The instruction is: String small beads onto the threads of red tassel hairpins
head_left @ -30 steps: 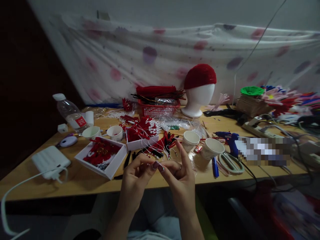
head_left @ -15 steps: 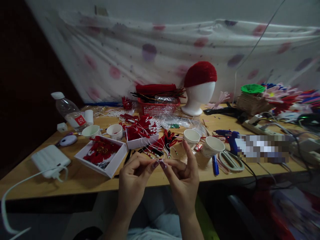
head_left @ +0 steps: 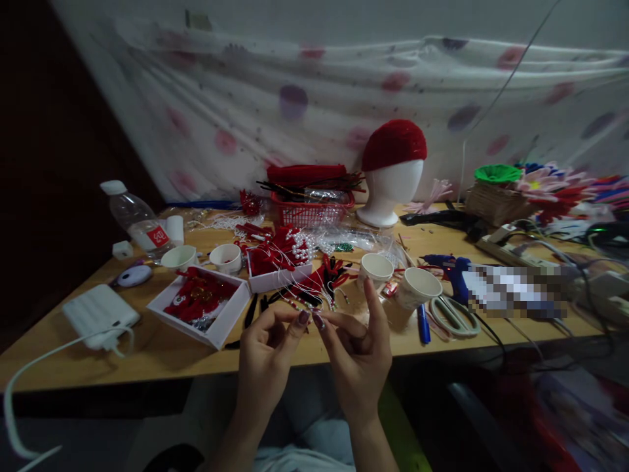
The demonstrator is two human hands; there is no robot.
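Note:
Over the table's front edge, my left hand (head_left: 268, 351) and my right hand (head_left: 361, 354) meet with thumb and forefinger pinched. A thin white string (head_left: 310, 310) passes between the fingertips; its fine detail is too small to make out. One finger of my right hand points up, away from the pinch. Just beyond the fingers, beaded strings (head_left: 327, 298) hang from a heap of red and black fuzzy pieces (head_left: 328, 272). A white box with red pieces and white cords (head_left: 282, 280) stands behind them.
Left are an open white box (head_left: 223, 331), a power bank (head_left: 98, 314) and a water bottle (head_left: 135, 216). To the right stand paper cups (head_left: 420, 288), scissors (head_left: 455, 316), a blue marker (head_left: 423, 324) and a glue gun (head_left: 455, 272). Behind are a red basket (head_left: 312, 213) and a foam head (head_left: 393, 190).
My left hand has shifted slightly right, and its thumb has tilted more upright. The fingertips have parted a little. My right hand stays nearly in place; the table things have not moved.

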